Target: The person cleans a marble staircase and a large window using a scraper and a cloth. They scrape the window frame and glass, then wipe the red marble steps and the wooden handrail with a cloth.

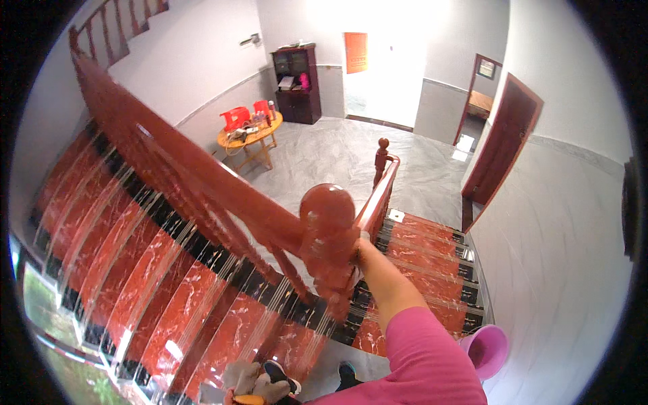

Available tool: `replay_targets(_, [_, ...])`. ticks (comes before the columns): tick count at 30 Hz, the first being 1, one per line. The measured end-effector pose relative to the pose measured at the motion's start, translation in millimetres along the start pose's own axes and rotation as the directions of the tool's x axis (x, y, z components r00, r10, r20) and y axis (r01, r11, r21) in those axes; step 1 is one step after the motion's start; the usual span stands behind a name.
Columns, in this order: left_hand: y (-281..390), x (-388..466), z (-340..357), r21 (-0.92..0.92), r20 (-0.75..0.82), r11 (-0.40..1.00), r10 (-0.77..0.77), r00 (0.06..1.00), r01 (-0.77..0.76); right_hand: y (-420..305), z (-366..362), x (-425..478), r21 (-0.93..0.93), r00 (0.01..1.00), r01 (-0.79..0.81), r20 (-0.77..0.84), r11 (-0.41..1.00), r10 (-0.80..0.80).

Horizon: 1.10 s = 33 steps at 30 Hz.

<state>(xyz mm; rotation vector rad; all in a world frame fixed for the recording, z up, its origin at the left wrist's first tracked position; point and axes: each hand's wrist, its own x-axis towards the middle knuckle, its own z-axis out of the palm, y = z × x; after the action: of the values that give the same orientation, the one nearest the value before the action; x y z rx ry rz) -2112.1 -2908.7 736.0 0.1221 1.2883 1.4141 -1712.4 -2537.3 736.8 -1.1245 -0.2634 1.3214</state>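
Note:
My right arm, in a pink sleeve, reaches forward to a round-topped brown newel post [328,212]. The right hand [360,248] is mostly hidden behind the post, beside the handrail [377,200]. A small pale patch shows at the wrist; I cannot tell what it is. At the bottom edge, a sliver of my left hand [229,396] shows against a bundled grey cloth [240,377], apparently gripping it. A yellow-orange piece [249,400] sticks out there, cut off by the frame. Below are my dark shoes [279,377] on the landing.
Red marble stairs [167,283] with black borders run along the left. More steps [425,263] descend ahead. A pink bucket [488,352] stands by the right wall. Below are a round wooden table [253,136] with red stools, a dark cabinet [298,83] and a brown door [501,147].

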Motion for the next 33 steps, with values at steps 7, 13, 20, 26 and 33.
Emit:
replay_targets(7, [17.6,-13.2,2.1,-0.129,-0.156,0.991,-0.044,0.987,0.023,-35.5,-47.0,-4.3,-0.2,0.987,0.159,0.049,0.967,-0.152])
replay_targets(13, [-5.8,3.2,14.5,-0.197,-0.013,0.98,0.04,0.999,-0.041,28.0,-164.5,-142.7,-0.747,0.928,0.365,0.247,0.556,-0.277])
replay_targets(20, [-55.5,-9.3,38.6,-0.071,-0.007,0.997,-0.006,1.0,0.006,144.4,-6.0,-301.5,-0.392,0.227,0.887,0.831,0.245,0.508])
replay_targets(26, [-55.2,-9.8,34.9,0.051,-0.17,0.983,-0.164,0.972,0.175,177.1,14.4,-316.0,-0.465,0.224,0.862,0.707,0.202,0.671])
replay_targets(33, [-56.8,-4.7,-15.4,0.261,-0.098,0.964,-0.025,0.995,0.05,213.6,42.9,-301.2,-0.278,0.033,0.927,0.727,0.251,0.686])
